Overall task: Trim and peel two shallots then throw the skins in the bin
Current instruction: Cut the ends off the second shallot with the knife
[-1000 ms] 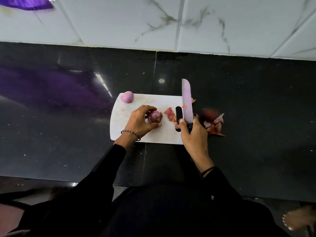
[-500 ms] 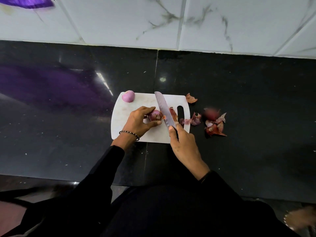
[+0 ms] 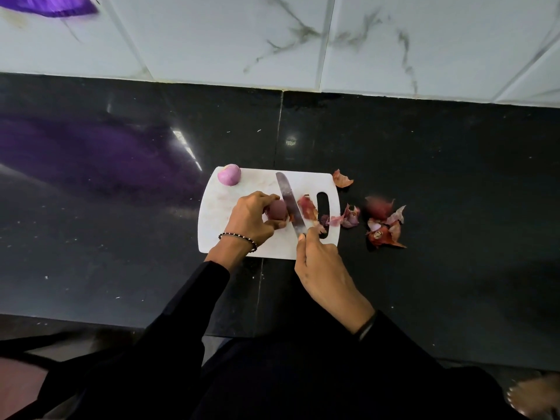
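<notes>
Black stone counter (image 3: 424,165), white cutting board (image 3: 218,213), my left hand (image 3: 250,218) pinching an unpeeled shallot (image 3: 276,210), my right hand (image 3: 321,268) gripping the knife (image 3: 289,201) against it, peeled shallot (image 3: 229,174) at the board's far corner, skins (image 3: 383,222) on the counter right of the board

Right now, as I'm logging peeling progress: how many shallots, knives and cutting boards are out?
Shallots: 2, the peeled shallot at the board's far corner and the second shallot gripped by the left hand
Knives: 1, the knife held by the right hand
Cutting boards: 1, the white cutting board
Total: 4
</notes>
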`<state>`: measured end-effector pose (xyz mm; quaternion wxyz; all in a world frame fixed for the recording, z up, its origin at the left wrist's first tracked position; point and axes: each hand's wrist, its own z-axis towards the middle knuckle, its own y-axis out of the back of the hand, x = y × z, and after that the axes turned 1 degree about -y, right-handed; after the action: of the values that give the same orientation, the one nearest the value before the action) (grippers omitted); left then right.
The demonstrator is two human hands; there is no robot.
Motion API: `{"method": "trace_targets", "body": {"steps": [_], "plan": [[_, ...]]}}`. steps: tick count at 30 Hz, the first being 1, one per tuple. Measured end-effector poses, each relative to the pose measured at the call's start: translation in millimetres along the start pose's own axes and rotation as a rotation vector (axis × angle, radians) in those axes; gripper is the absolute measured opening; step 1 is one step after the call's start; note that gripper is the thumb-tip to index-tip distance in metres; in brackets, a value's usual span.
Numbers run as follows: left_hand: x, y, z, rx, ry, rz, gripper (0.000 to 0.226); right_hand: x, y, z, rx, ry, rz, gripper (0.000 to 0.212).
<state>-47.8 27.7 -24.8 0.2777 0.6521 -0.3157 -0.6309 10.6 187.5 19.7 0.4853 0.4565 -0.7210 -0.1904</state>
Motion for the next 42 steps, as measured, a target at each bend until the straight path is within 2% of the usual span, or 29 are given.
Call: {"method": "trace_targets", "body": {"steps": [5, 11, 29, 38, 42], "plan": [[-4.0, -0.7, -4.4, -0.036, -0.002, -0.03, 0.035, 9.3, 0.3, 3.5, 0.047, -0.042, -0.029, 0.023], [-4.7, -1.3, 0.6, -0.007, 0.013, 0.025, 0.043, 16.1, -0.9, 8.2, 0.063, -0.086, -0.082, 0.026], [-5.0, -2.4, 3.0, 0.021, -0.01, 0.136, 0.047, 15.7, 7.8, 25.8, -0.01, 0.044, 0.007, 0.022], [-9.1, -0.8, 2.0, 0.025, -0.016, 0.119, 0.045, 6.7, -0.2, 2.4, 0.056, -0.022, 0.011, 0.013], [-11.8, 0.0, -0.8, 0.036, -0.014, 0.131, 0.04, 7.4, -9.8, 1.4, 0.023, -0.037, -0.014, 0.013]]}}
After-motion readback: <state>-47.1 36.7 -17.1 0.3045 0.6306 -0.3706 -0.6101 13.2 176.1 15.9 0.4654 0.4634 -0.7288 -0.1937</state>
